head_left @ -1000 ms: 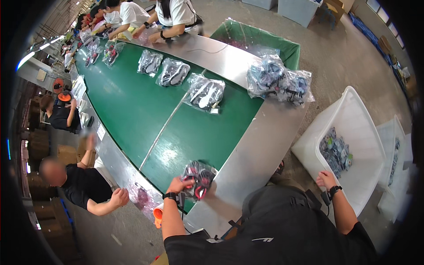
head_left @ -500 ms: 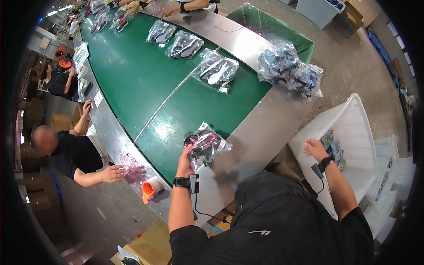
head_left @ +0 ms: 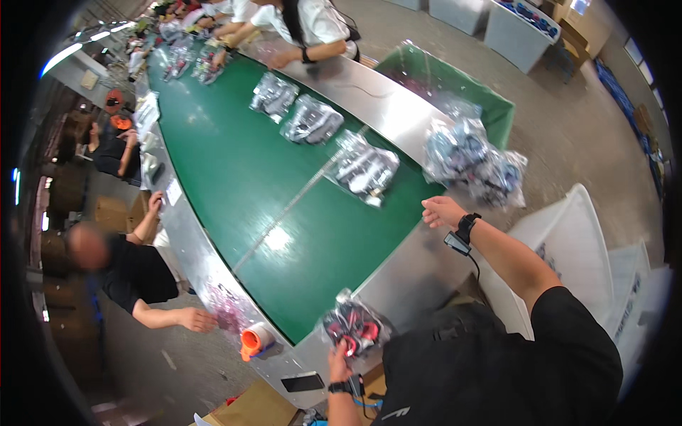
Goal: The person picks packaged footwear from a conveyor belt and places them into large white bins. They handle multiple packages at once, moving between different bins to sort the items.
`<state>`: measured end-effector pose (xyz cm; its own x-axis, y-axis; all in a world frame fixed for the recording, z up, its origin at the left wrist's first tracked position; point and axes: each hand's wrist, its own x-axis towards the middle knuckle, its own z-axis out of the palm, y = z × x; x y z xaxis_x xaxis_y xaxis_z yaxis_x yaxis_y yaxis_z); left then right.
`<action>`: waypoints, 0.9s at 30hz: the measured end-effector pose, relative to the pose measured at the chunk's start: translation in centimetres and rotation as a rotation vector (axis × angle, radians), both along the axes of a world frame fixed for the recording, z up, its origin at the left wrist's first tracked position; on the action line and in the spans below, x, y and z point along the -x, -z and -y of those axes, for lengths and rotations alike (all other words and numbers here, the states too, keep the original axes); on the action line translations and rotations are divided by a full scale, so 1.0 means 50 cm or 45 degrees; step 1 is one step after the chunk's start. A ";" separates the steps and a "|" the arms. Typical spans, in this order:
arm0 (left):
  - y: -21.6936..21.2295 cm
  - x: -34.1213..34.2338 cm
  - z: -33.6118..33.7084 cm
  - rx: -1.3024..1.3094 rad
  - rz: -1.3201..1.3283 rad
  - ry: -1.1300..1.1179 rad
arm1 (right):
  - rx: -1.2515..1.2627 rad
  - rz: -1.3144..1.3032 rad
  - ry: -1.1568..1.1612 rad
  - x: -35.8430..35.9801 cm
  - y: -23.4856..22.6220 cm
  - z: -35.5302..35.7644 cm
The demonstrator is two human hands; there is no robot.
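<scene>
Far left, co-worker in black shirt stands at the outer side of the steel bench, one hand close to a crumpled heap of pink-tinted plastic film. Right of that, an orange-and-white cylindrical holder sits at the bench edge; a black rectangular device lies flat, nearer. Green conveyor belt fills the middle. Along its far side, three clear bags in a slanting row: left bag, middle bag, right bag, the last of them with black-and-white contents. Person's left hand pinches the near side of a clear bag of black-and-red goods, thumb on top; bag is over the steel border at the belt's near end, cannot tell whether its weight rests there. Right hand over the right end of the belt, fingers loosely curled, nothing seen in them; cannot tell whether the tips meet. Just beyond it, a pile of clear bags with bluish contents on the far right corner. Behind the pile, green-lined bin. Rightmost and nearer, white plastic tub, partly behind the right forearm.
</scene>
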<state>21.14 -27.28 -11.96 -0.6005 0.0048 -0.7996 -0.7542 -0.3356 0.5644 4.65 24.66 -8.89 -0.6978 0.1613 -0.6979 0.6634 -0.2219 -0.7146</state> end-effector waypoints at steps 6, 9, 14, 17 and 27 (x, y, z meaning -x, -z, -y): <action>-0.021 -0.106 0.017 0.094 -0.044 -0.153 | -0.072 -0.012 0.099 0.174 0.080 0.028; -0.026 -0.152 0.025 0.196 0.110 -0.087 | -0.186 0.062 0.111 0.222 0.122 0.031; -0.018 -0.197 0.019 0.080 0.113 -0.189 | 0.110 -0.337 0.243 0.268 0.186 0.032; -0.012 -0.220 0.020 0.086 0.137 -0.209 | 0.081 -0.404 0.251 0.263 0.194 0.051; 0.013 -0.217 0.047 0.093 0.184 -0.136 | -0.867 -1.036 -0.894 0.022 -0.031 0.146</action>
